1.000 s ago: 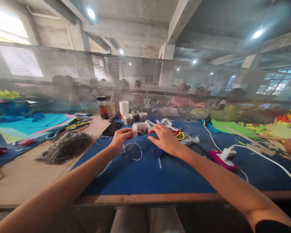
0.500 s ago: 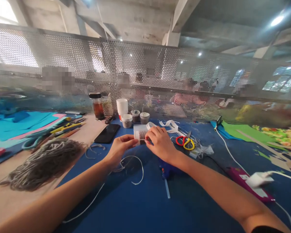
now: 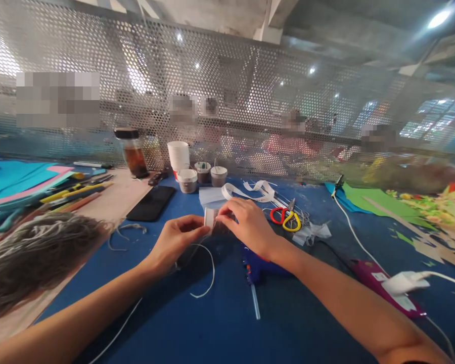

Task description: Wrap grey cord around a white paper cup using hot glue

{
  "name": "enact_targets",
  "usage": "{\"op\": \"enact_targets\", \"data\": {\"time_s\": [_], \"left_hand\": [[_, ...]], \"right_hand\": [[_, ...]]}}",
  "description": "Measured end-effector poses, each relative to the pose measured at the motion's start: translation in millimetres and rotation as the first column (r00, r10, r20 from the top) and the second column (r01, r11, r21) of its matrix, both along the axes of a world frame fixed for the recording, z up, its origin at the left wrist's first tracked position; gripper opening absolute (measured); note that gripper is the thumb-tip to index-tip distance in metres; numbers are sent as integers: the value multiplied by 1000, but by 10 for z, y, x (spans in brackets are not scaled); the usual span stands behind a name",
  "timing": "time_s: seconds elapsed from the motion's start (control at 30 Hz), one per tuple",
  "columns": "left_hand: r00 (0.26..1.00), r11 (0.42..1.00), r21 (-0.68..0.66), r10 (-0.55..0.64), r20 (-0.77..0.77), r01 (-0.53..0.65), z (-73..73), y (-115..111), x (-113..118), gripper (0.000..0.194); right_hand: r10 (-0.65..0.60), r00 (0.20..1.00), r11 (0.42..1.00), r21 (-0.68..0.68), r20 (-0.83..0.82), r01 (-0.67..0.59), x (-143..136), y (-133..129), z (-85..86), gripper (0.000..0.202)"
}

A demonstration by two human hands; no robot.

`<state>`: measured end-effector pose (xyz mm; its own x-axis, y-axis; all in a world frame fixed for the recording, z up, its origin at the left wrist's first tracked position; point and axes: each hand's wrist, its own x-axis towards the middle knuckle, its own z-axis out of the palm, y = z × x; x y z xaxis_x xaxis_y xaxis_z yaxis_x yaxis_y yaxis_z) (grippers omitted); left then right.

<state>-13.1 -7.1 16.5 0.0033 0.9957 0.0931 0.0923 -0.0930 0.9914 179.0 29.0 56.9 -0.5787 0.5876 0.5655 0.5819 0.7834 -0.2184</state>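
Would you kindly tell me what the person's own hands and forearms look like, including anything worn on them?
The left hand and right hand are both ungloved. No watch or bracelet shows, and no ring can be made out on the fingers. The left forearm and right forearm are unsleeved along most of their visible length.

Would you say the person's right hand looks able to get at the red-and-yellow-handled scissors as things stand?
Probably yes: the scissors lie just to the right of the right hand, their handles uncovered, though its fingers seem busy at the small white-ended item.
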Motion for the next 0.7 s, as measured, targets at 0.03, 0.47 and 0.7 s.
{"op": "enact_targets", "data": {"time_s": [0.03,0.47,0.7], "left_hand": [[1000,1000,3,1,0,-1,-2,0,-3,24],[999,999,-9,-37,-15,37,-7,-20,13,19],[997,997,-3,-83,-9,83,-25,-24,15,20]], "right_hand": [[0,1000,1000,2,1,0,0,0,0,10],[-6,1000,999,-41,19,7,6,3,-19,14],[-36,999,999,-40,11,36,13,5,-32,13]]}}
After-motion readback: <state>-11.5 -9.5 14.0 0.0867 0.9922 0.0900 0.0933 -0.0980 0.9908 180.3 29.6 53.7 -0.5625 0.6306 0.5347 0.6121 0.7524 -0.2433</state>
